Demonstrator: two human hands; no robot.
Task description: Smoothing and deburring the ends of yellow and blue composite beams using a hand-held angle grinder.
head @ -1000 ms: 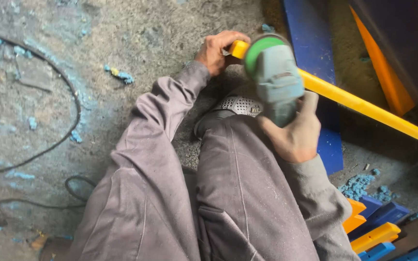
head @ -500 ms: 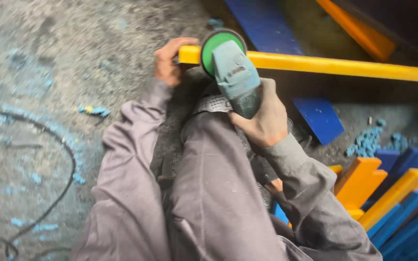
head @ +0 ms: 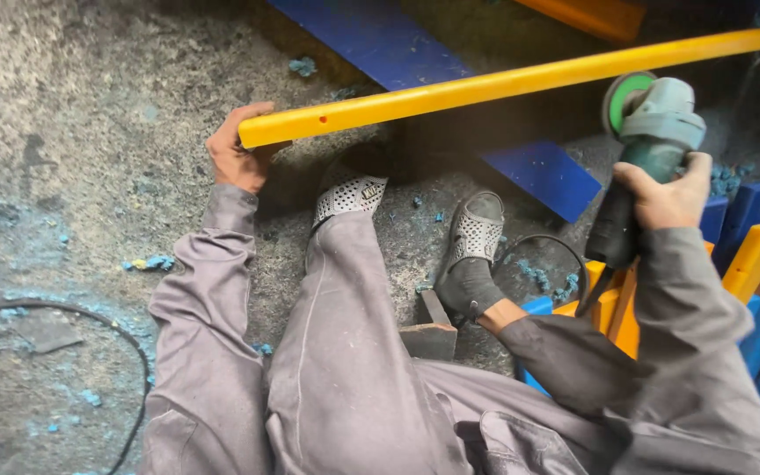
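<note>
The bar [head: 503, 84] is long, square and bright yellow, with a small hole near its left end, and it runs from the left up to the far right above my feet. My left hand [head: 237, 154] is closed round that left end. My right hand [head: 661, 195] grips the grinder [head: 648, 149], grey-green with a green disc, held just near of the bar on the right, not touching it. A blue plank [head: 450, 97] lies under the bar. Blue chips [head: 147, 262] dot the floor [head: 90, 132].
</note>
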